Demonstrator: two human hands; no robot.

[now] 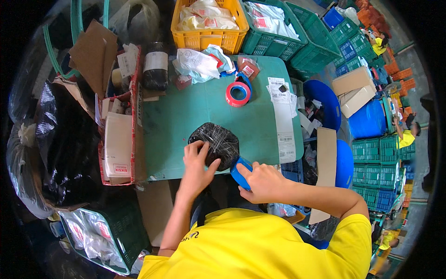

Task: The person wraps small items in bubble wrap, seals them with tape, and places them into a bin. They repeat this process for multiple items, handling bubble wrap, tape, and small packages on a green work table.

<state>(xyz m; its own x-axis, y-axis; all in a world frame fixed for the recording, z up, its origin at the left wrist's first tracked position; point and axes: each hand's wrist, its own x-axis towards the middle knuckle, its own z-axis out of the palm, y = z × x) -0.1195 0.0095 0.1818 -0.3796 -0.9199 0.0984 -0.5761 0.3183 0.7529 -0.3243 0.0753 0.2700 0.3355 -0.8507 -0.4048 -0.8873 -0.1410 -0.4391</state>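
A parcel wrapped in shiny black plastic (216, 142) lies near the front edge of the green table (176, 111). My left hand (197, 160) grips its lower left side, thumb and fingers curved onto the wrap. In my right hand (260, 181) is a blue tape dispenser (240, 173), its far end touching the parcel's lower right edge; my fingers hide part of it. Farther back on the table lies a second blue dispenser with a roll of red tape (238, 94). A long strip of printed white labels (282, 123) runs down the table's right side.
Crumpled white plastic bags (197, 65) and a black-wrapped roll (155, 69) sit at the table's back. On the left stands a red-edged box of cartons (118, 144). Yellow (209, 37) and green crates (274, 44) border the far side; blue drums (367, 121) stand right.
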